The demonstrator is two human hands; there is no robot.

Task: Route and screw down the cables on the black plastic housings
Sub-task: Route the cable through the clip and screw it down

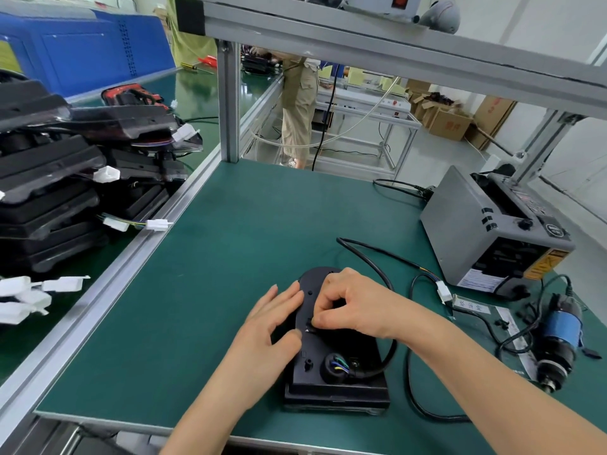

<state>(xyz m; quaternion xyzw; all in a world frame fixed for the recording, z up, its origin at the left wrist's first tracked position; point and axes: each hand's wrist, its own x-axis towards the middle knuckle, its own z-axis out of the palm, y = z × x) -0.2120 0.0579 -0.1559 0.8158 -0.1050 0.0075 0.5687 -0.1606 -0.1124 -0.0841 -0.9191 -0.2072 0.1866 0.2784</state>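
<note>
A black plastic housing lies flat on the green mat near the front edge. Its black cable leaves a grommet with coloured wires at the near end, loops around the right side and ends in a white connector. My left hand rests on the housing's left edge, fingers spread, thumb pressing on top. My right hand is curled over the housing's middle, thumb and forefinger pinching a small black clip. What lies under the right palm is hidden.
An electric screwdriver lies at the right beside small black screws. A grey tape dispenser stands behind it. A pile of black housings with white connectors fills the left bench. An aluminium post rises at the back; a person stands beyond.
</note>
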